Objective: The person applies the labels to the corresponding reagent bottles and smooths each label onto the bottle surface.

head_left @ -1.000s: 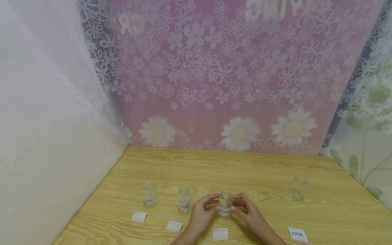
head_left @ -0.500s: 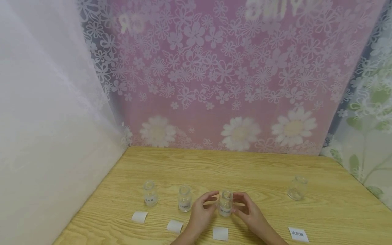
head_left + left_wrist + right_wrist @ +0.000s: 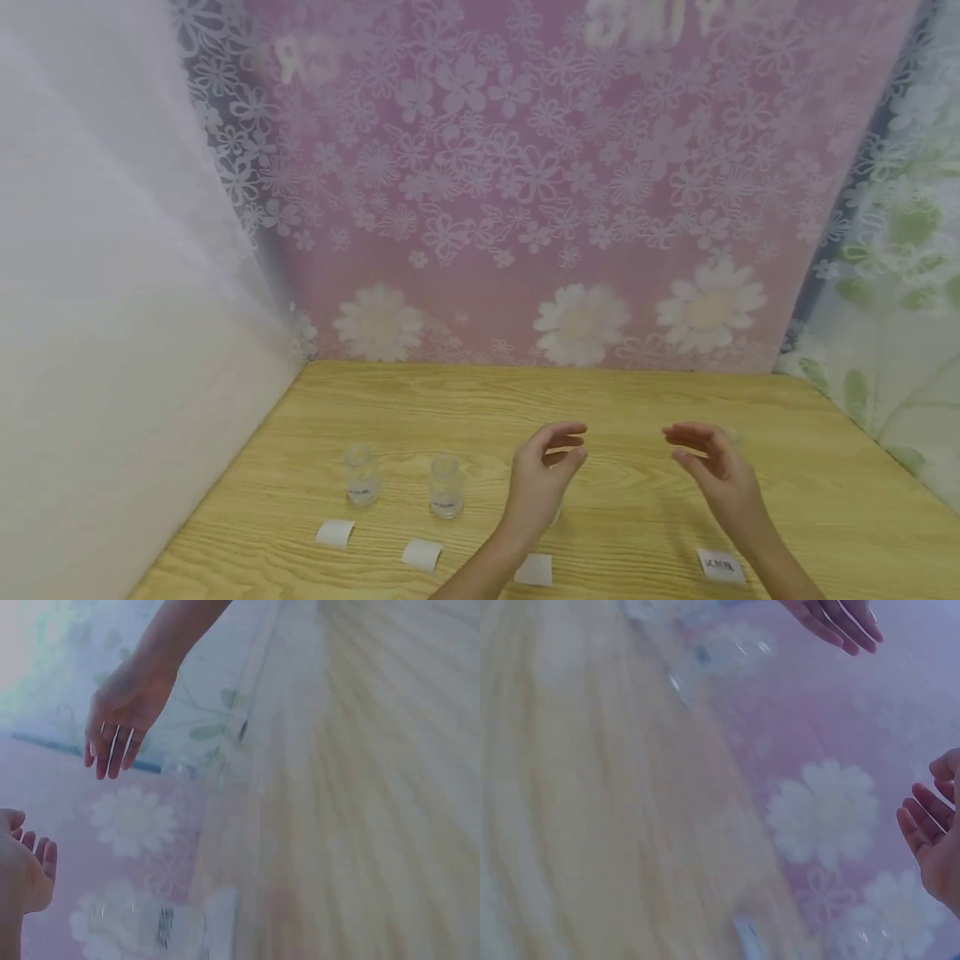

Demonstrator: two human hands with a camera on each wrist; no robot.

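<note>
My left hand (image 3: 542, 475) is raised above the table, its fingers loosely bent and holding nothing. Below and behind it a labelled glass bottle is almost wholly covered; in the left wrist view a clear bottle (image 3: 127, 922) with dark print on its label appears, blurred. My right hand (image 3: 723, 479), also holding nothing, hovers further right with relaxed fingers. Just past it only the faint rim of a clear glass bottle (image 3: 732, 435) shows. Nearer the front edge, by the right forearm, lies a white label (image 3: 722, 566) with dark characters.
Two upright clear bottles with printed labels, a left one (image 3: 362, 477) and a middle one (image 3: 447, 487), stand on the wooden table (image 3: 420, 408). Nearby lie three blank white slips: one left (image 3: 335, 533), one middle (image 3: 422, 555), one right (image 3: 534, 570). A flowered curtain (image 3: 480, 192) hangs behind.
Both hands have let go of the third labelled bottle and risen. They have moved right and apart, the right hand toward the rightmost bottle. The head view has shifted slightly.
</note>
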